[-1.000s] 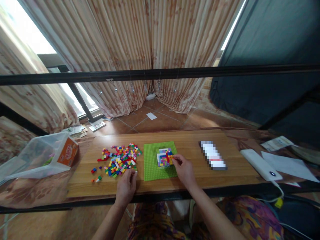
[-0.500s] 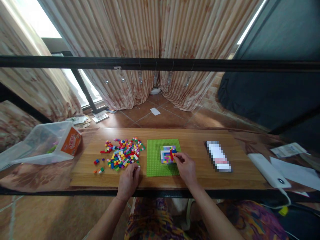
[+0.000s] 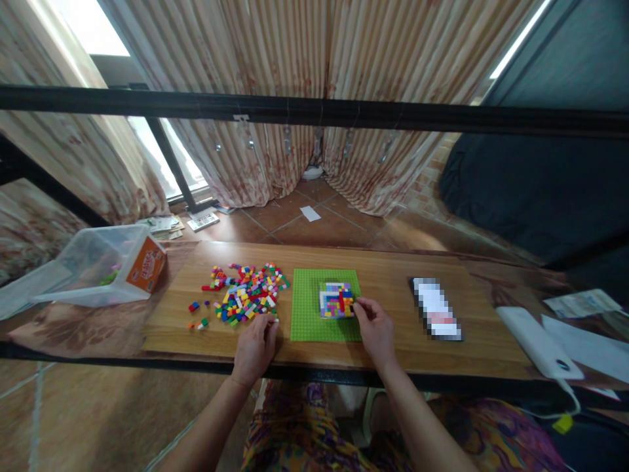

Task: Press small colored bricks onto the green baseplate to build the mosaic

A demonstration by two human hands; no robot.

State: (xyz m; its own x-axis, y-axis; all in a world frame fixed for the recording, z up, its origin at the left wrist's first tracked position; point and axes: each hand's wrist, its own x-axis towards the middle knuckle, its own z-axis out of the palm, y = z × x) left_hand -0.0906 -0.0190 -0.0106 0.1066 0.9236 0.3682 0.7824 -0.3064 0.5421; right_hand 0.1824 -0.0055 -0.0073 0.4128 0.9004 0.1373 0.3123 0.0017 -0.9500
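More of the brick patch [image 3: 337, 301] shows near the green board's [image 3: 305, 305] right edge, that side probably pressed home, as the right hand [image 3: 377, 331] eases aside, its grip unclear; the left hand [image 3: 254, 349] pinches a white piece [image 3: 276, 320].

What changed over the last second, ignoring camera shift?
The right hand has eased right, its fingers drawn back from over the multicoloured rectangular brick mosaic to its right edge; whether they released a brick, I can't tell. The left hand, pinching a small white piece, the loose plastic brick pile and square green studded baseplate: unchanged.
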